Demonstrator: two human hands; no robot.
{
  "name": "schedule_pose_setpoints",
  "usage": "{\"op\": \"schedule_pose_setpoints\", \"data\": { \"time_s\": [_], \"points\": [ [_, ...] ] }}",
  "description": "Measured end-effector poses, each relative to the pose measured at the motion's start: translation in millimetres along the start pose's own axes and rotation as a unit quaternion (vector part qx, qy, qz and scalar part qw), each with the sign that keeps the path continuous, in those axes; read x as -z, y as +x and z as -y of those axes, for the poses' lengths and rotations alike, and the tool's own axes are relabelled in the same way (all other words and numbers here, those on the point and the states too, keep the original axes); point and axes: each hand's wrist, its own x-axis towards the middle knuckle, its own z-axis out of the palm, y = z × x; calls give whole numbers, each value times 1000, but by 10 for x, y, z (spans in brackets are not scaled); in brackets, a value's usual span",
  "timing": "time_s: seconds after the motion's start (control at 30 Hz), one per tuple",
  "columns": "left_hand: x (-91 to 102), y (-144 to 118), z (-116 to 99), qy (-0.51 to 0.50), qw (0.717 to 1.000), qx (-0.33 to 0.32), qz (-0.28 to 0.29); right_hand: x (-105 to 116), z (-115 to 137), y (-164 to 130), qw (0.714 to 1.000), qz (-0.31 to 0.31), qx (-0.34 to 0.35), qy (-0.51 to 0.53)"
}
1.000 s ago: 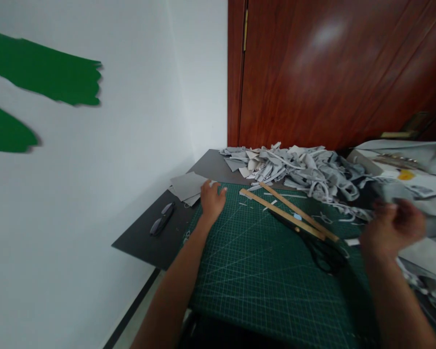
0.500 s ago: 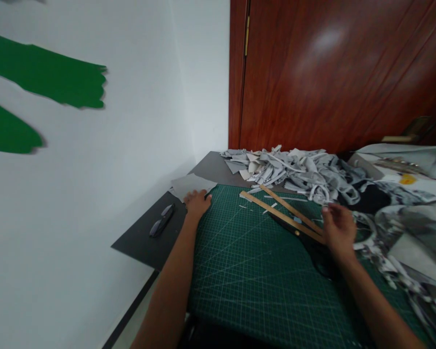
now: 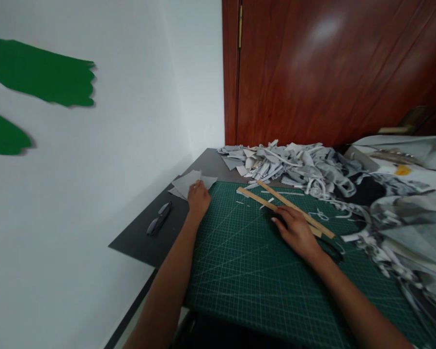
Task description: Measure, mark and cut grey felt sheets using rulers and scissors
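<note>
On the left, my left hand [image 3: 199, 198] pinches the edge of a grey fabric piece [image 3: 185, 183], which lies with other pieces at the mat's far left corner. My right hand [image 3: 297, 232] is closed over the blades of black scissors, thumb on the near side and fingers on the far side. Its palm hides the pivot, while a black handle loop [image 3: 332, 251] shows beyond the wrist. Under and beside these fingers lies one wooden ruler [image 3: 256, 198]; a second wooden ruler [image 3: 276, 195] runs behind it.
A green cutting mat [image 3: 240, 271] covers the table. Glasses [image 3: 160, 219] rest on a dark board [image 3: 134, 242] at the left. Grey fabric scraps [image 3: 276, 162] are heaped along the back, and more grey cloth [image 3: 410, 218] is piled at the right. Behind stands a reddish wooden door [image 3: 312, 72].
My right hand has moved left and down from beside the scrap pile onto the scissors and ruler. The left hand has gone from lying flat to pinching and slightly lifting the fabric.
</note>
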Motion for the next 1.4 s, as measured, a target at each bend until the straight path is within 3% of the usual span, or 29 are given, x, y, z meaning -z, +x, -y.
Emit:
{"op": "schedule_pose_setpoints", "data": {
  "time_s": [0.13, 0.2, 0.37, 0.47, 0.57, 0.67, 0.83, 0.93, 1.07, 1.17, 1.23, 1.3, 1.4],
  "points": [
    [161, -83, -307, -63, 996, -65, -13, -8, 51, 23, 998, -33, -29, 52],
    [221, -196, -489, -99, 989, -109, 17, -9, 81, 29, 994, -56, -47, 84],
    [214, -589, -918, -190, 930, -244, 201, 7, 133, 28, 974, -45, -86, 203],
    [163, -740, -1048, -240, 859, -302, 336, 40, 158, 23, 972, 20, -41, 231],
    [138, -735, -1049, -281, 809, -313, 411, 96, 229, 21, 967, 117, 7, 227],
    [110, -602, -967, -308, 828, -269, 383, 150, 339, 20, 964, 173, 38, 200],
    [-51, -371, -808, -288, 931, -130, 185, 218, 542, 31, 959, 218, 93, 153],
    [-160, -336, -744, -241, 955, -100, 141, 259, 670, 38, 951, 226, 107, 179],
    [-244, -372, -707, -202, 961, -97, 165, 286, 771, 45, 921, 249, 100, 283],
    [-275, -390, -706, -211, 956, -93, 183, 235, 736, 45, 907, 250, 46, 336],
    [-286, -376, -712, -236, 949, -84, 194, 153, 655, 35, 930, 196, -11, 310],
    [-283, -347, -718, -277, 936, -72, 206, 48, 548, 16, 958, 100, -73, 259],
    [-238, -303, -727, -362, 904, -54, 223, -91, 411, -19, 966, -13, -138, 219]
  ]
}}
